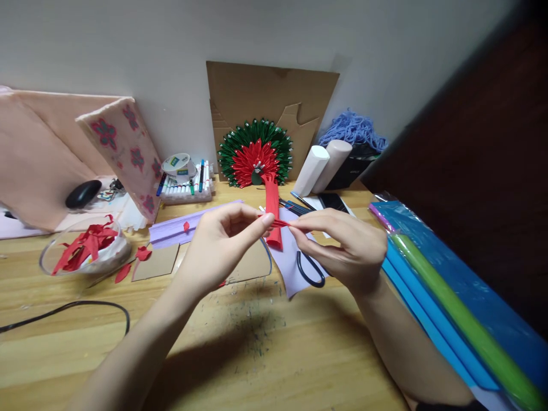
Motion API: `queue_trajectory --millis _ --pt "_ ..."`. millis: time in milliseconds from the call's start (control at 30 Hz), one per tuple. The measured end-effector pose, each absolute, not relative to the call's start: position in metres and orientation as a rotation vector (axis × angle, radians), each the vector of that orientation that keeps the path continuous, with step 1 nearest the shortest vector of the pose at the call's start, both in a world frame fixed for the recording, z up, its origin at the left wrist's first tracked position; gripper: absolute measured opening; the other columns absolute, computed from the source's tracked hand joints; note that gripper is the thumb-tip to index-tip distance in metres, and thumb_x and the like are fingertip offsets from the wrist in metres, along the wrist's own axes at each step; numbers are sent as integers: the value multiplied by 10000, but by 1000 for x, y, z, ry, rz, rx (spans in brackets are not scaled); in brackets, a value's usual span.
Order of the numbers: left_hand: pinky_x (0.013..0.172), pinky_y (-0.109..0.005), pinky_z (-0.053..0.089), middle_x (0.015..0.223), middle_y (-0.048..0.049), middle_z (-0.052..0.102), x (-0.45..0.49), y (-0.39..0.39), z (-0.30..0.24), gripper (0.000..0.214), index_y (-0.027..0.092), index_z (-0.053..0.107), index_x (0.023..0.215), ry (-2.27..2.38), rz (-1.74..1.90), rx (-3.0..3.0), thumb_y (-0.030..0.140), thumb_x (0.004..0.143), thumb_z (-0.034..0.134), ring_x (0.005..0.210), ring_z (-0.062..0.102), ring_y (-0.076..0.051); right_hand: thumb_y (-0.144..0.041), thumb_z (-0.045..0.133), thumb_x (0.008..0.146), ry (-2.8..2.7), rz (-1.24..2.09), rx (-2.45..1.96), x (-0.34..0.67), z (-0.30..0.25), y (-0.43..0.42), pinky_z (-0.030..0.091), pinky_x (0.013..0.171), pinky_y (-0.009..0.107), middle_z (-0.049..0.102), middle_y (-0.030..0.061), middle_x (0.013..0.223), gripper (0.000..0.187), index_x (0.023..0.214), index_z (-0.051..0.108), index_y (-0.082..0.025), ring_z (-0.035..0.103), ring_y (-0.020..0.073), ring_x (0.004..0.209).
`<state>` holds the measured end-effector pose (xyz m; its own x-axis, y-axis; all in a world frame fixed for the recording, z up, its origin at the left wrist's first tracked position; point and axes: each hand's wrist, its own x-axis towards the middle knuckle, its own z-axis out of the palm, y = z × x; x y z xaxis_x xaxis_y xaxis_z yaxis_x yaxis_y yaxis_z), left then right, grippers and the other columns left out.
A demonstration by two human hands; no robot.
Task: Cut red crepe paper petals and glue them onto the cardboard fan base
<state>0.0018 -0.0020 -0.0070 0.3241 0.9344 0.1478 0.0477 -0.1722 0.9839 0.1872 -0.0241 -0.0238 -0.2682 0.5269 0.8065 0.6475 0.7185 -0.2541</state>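
Observation:
A thin folded strip of red crepe paper (281,223) is stretched between my two hands above the table. My left hand (226,231) pinches its left end between thumb and fingers. On the other end, the thumb and fingertips of my right hand (345,245) are pressed together. Behind the strip lies a roll of red crepe paper (273,194), partly covered by it. A peacock-like fan of green and red folded pieces (256,154) leans on a cardboard sheet (274,88). Below my right hand, a black scissor-like handle loop (310,270) rests on purple paper (291,279).
A clear bowl (45,260) holding red scraps stands left, near loose red petals (123,273) and cardboard pieces (156,262). Markers (182,187) and tape (177,164) sit behind. Blue and green paper rolls (440,291) line the right side. A black cable (85,303) crosses the left front.

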Motion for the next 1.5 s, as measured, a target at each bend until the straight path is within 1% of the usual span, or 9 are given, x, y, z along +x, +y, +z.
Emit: queue_trajectory --millis 67,133,600,733,867,1033,1167,1367,1500 --pt "638 -248 548 700 -39 701 1 -1 -7 222 139 639 711 928 1012 1512 348 787 640 661 664 -142 -98 638 779 -1931 -129 -907 186 -25 -25 546 651 291 722 10 772 187 886 650 -251 665 161 681" --pt "634 -240 533 684 -29 687 1 -1 -8 217 143 622 701 917 1008 1508 338 794 632 650 652 -132 -90 641 773 -1931 -101 -901 185 -26 -25 546 662 294 722 14 779 195 891 651 -245 666 162 698" --pt "646 -228 493 760 -33 668 3 -3 -11 153 159 628 789 954 1024 1672 294 834 571 700 622 -130 -91 622 781 -1990 -160 -863 177 -28 -29 550 663 285 721 46 769 153 883 664 -197 671 164 687" --pt "646 -230 480 789 -40 675 3 -3 -14 194 156 632 803 986 1022 1671 340 831 577 710 616 -134 -68 632 763 -1959 -178 -855 176 -28 -28 547 663 285 713 53 748 155 866 654 -181 664 165 681" --pt "621 -232 457 747 -33 671 3 -3 -16 264 160 629 749 1033 989 1673 401 834 562 675 596 -132 -57 638 752 -1920 -188 -880 175 -30 -27 540 659 291 703 48 738 160 853 641 -181 651 162 667" --pt "583 -218 433 697 -18 658 3 -3 -15 294 161 617 702 1045 996 1664 411 840 550 640 585 -121 -74 623 768 -1920 -187 -927 175 -34 -27 524 629 286 686 25 717 137 829 614 -196 634 157 653" --pt "563 -211 405 661 -3 626 4 -3 -14 310 160 597 674 1068 979 1673 411 846 539 612 547 -108 -82 626 776 -1937 -220 -926 175 -35 -26 527 646 284 687 28 720 136 856 620 -190 637 155 655" --pt "603 -222 406 654 3 613 5 -4 -15 300 162 602 698 1076 962 1656 372 878 488 632 540 -113 -87 648 777 -1969 -329 -881 176 -34 -26 548 705 265 719 45 804 177 931 641 -172 667 148 726" --pt "618 -219 405 661 9 608 5 -6 -15 282 166 587 701 1077 979 1659 357 882 486 640 536 -108 -69 664 763 -1980 -437 -834 176 -34 -26 561 699 272 732 81 831 213 963 641 -139 680 163 741"
